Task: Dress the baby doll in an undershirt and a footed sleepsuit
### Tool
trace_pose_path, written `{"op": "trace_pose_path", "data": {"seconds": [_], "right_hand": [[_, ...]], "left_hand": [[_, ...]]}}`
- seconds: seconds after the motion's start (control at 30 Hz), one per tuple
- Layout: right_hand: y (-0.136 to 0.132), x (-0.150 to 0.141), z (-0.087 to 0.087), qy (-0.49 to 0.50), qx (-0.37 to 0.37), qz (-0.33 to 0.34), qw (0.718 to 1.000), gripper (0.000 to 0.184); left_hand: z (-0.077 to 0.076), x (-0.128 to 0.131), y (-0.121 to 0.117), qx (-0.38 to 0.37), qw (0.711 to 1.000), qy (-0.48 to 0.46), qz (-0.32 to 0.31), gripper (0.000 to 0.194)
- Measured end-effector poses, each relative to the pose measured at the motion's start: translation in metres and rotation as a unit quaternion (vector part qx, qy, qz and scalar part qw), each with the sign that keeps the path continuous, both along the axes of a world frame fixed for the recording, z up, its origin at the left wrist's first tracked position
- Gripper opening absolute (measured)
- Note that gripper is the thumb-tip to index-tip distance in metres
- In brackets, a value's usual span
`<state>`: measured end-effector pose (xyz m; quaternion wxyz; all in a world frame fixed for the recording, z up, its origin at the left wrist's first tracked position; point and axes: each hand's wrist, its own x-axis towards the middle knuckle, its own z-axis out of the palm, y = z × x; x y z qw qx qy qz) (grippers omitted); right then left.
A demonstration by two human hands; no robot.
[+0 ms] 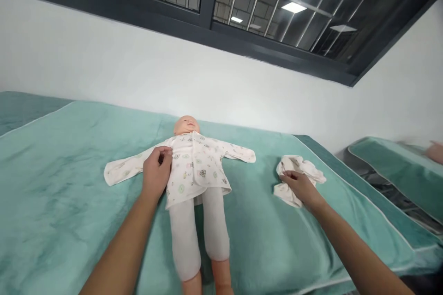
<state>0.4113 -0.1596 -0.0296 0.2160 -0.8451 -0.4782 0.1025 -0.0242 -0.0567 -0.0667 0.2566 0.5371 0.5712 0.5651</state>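
A baby doll (187,125) lies on its back, head toward the wall, legs toward me. It wears a white printed long-sleeved baby shirt (187,166), sleeves spread out to both sides, and white leggings (185,239) that leave the lower legs bare. My left hand (157,170) is closed in a pinch at the side of the shirt, just below the left-hand sleeve. To the right of the doll, my right hand (302,189) pinches a crumpled white garment (292,163) lying on the bed. The garment's exact kind cannot be made out.
A green fleecy blanket (69,203) with pale piping covers the bed. Behind it stands a white wall (138,73) below a dark-framed barred window. At the far right are another green-covered surface (398,170) and part of another person's blurred hand (435,152).
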Motion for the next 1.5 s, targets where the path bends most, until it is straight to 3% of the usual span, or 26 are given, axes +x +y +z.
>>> {"op": "trace_pose_path", "data": {"seconds": [0.07, 0.13, 0.2, 0.3, 0.33, 0.37, 0.4, 0.47, 0.57, 0.7, 0.77, 0.87, 0.93, 1.0, 1.1, 1.2, 1.3, 1.4, 1.5], "right_hand": [[-0.004, -0.037, 0.012, 0.133, 0.060, 0.048, 0.988, 0.023], [-0.016, -0.082, 0.024, 0.334, 0.115, 0.122, 0.928, 0.026], [-0.031, -0.130, 0.037, 0.458, 0.124, 0.215, 0.853, 0.022], [-0.049, -0.198, 0.048, 0.514, 0.127, 0.417, 0.739, 0.019], [-0.054, -0.216, 0.049, 0.495, 0.116, 0.487, 0.710, 0.019], [-0.058, -0.232, 0.048, 0.463, 0.099, 0.535, 0.700, 0.016], [-0.063, -0.246, 0.046, 0.427, 0.088, 0.563, 0.702, 0.017], [-0.074, -0.266, 0.037, 0.356, 0.069, 0.578, 0.732, 0.022], [-0.092, -0.279, 0.022, 0.237, 0.034, 0.585, 0.775, 0.025], [-0.107, -0.270, 0.019, 0.128, -0.007, 0.632, 0.764, 0.018], [-0.105, -0.257, 0.025, 0.147, 0.013, 0.611, 0.778, 0.012], [-0.090, -0.234, 0.039, 0.226, 0.115, 0.493, 0.833, 0.007], [-0.078, -0.222, 0.050, 0.252, 0.193, 0.422, 0.849, 0.013], [-0.069, -0.216, 0.061, 0.254, 0.241, 0.408, 0.843, 0.036], [-0.063, -0.213, 0.077, 0.253, 0.230, 0.459, 0.820, 0.054], [-0.061, -0.213, 0.085, 0.274, 0.158, 0.470, 0.824, 0.044], [-0.058, -0.211, 0.081, 0.337, 0.117, 0.456, 0.815, 0.029], [-0.057, -0.208, 0.071, 0.448, 0.067, 0.454, 0.767, 0.021], [-0.058, -0.205, 0.063, 0.550, 0.016, 0.455, 0.700, 0.034]], "left_hand": [[0.005, 0.003, -0.016, 0.005, 1.000, -0.012, -0.006, 0.017], [0.014, 0.011, -0.041, -0.013, 0.999, -0.039, -0.026, 0.019], [0.024, 0.022, -0.072, -0.051, 0.989, -0.082, -0.108, 0.025], [0.039, 0.036, -0.117, -0.115, 0.946, -0.178, -0.246, 0.039], [0.043, 0.038, -0.128, -0.131, 0.925, -0.227, -0.276, 0.043], [0.045, 0.038, -0.136, -0.145, 0.902, -0.277, -0.299, 0.046], [0.047, 0.037, -0.141, -0.156, 0.879, -0.328, -0.309, 0.049], [0.048, 0.031, -0.146, -0.169, 0.844, -0.415, -0.294, 0.051], [0.050, 0.022, -0.147, -0.160, 0.824, -0.483, -0.250, 0.055], [0.059, 0.019, -0.150, -0.128, 0.800, -0.522, -0.266, 0.062], [0.067, 0.018, -0.150, -0.111, 0.809, -0.516, -0.257, 0.066], [0.077, 0.014, -0.151, -0.096, 0.845, -0.471, -0.233, 0.070], [0.083, 0.010, -0.153, -0.101, 0.867, -0.425, -0.238, 0.062], [0.090, 0.007, -0.157, -0.121, 0.884, -0.367, -0.263, 0.048], [0.102, 0.006, -0.166, -0.142, 0.908, -0.246, -0.309, 0.033], [0.113, 0.005, -0.172, -0.138, 0.924, -0.161, -0.319, 0.033], [0.116, 0.003, -0.176, -0.131, 0.934, -0.148, -0.297, 0.036], [0.112, 0.002, -0.179, -0.117, 0.933, -0.154, -0.303, 0.038], [0.110, 0.003, -0.179, -0.106, 0.927, -0.170, -0.316, 0.036]]}}
